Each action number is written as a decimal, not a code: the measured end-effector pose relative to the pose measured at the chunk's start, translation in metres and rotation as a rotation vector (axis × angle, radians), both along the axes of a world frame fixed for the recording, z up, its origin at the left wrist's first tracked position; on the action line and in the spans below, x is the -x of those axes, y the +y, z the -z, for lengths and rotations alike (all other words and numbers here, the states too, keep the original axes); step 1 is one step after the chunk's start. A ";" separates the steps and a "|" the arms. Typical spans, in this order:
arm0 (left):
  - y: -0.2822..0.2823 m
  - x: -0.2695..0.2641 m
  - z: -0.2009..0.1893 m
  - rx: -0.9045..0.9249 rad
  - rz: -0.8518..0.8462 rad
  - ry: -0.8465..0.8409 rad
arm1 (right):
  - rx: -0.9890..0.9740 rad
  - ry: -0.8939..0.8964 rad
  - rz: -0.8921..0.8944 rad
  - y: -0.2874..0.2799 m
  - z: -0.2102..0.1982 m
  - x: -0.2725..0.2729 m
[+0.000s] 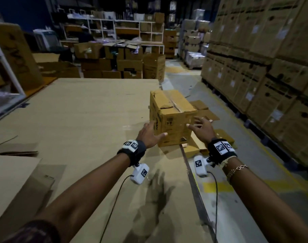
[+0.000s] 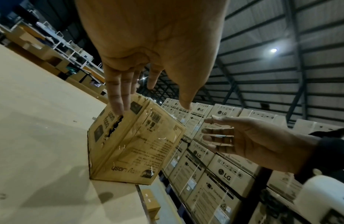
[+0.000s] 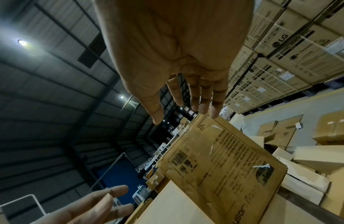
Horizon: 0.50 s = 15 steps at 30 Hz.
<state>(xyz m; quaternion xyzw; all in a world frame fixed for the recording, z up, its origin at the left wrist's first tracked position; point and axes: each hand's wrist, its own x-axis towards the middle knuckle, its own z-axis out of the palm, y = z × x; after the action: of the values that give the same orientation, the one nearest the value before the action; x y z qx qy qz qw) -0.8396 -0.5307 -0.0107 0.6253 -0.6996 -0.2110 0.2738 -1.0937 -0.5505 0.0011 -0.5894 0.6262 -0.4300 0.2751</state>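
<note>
A taped brown cardboard box stands on a wide cardboard-covered work surface, close to its right edge. My left hand is open at the box's left side. In the left wrist view its straight fingers reach the box's left face, seemingly touching it. My right hand is open with spread fingers by the box's near right corner. The left wrist view shows this right hand a short gap away from the box. In the right wrist view its fingertips hover by the box's top corner.
Tall stacks of strapped cartons line the right side beyond a floor aisle. Flattened cardboard pieces lie on the floor past the surface's right edge. Open boxes and white shelves fill the back. A loose cardboard sheet lies front left.
</note>
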 end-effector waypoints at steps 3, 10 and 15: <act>-0.021 0.012 0.009 0.002 -0.023 -0.009 | 0.009 0.042 0.018 -0.039 0.008 0.003; -0.062 0.018 0.018 0.015 -0.042 0.014 | -0.025 0.189 0.024 -0.111 0.023 0.016; -0.087 0.024 0.023 -0.011 0.021 0.040 | -0.057 0.203 -0.059 -0.131 0.032 0.016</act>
<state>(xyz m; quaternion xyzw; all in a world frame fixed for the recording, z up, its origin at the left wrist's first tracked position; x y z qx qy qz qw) -0.8637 -0.6179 -0.0338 0.6151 -0.6995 -0.2300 0.2820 -1.1099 -0.6818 -0.0309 -0.6400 0.6451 -0.3418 0.2396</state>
